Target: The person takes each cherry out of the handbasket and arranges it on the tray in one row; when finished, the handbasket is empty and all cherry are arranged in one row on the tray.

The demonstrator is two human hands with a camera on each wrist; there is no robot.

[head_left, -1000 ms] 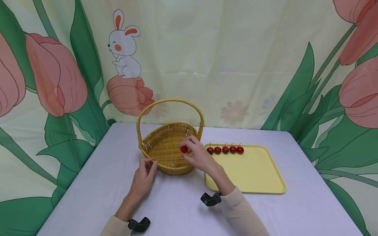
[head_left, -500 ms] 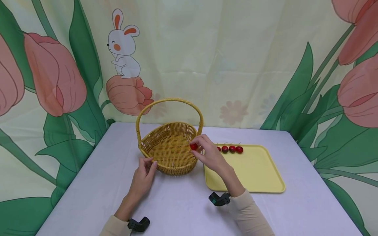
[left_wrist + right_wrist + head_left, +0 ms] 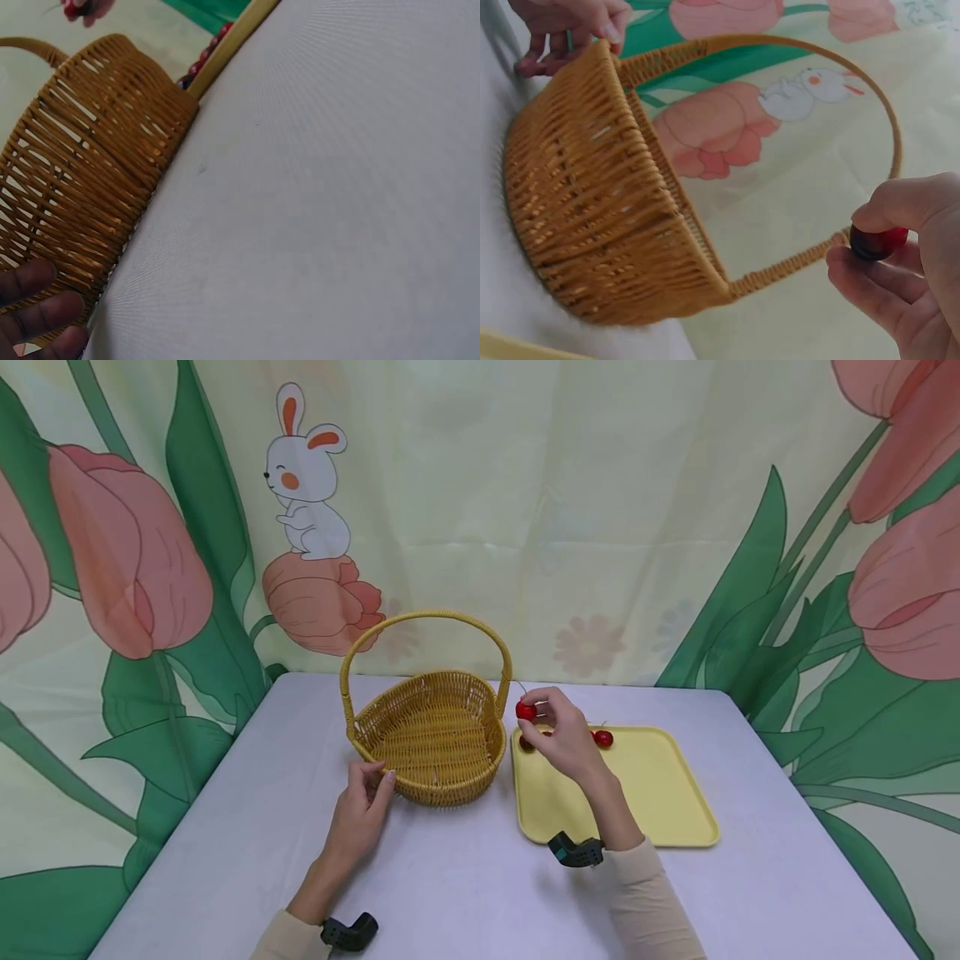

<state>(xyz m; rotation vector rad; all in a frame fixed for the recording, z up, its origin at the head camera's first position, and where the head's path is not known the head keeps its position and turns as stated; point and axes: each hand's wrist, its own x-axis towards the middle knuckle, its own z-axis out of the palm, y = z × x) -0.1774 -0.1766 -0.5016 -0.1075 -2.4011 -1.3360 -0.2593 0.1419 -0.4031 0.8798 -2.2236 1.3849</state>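
Observation:
My right hand (image 3: pixel 566 737) pinches a dark red cherry (image 3: pixel 526 711) with a thin stem between thumb and fingers. It hangs above the left back corner of a yellow tray (image 3: pixel 637 793), right of the wicker basket (image 3: pixel 450 795). In the right wrist view the cherry (image 3: pixel 877 241) shows near the basket's arched handle (image 3: pixel 799 262). My left hand (image 3: pixel 356 814) grips the basket's near left rim; its fingertips (image 3: pixel 49 313) lie by the woven wall in the left wrist view. The basket's woven bottom is visible from above. Several cherries (image 3: pixel 603 739) lie along the tray's back edge, partly hidden by my right hand.
A white cloth (image 3: pixel 450 893) covers the table. Behind it hangs a curtain (image 3: pixel 615 527) printed with tulips and a rabbit. The basket's tall handle (image 3: pixel 427 614) arches over its opening. Dark wrist cameras (image 3: pixel 576 850) sit on both wrists.
My right hand has carried the cherry from over the basket rightward and up, out past its rim to above the tray's corner. The left hand stays on the rim.

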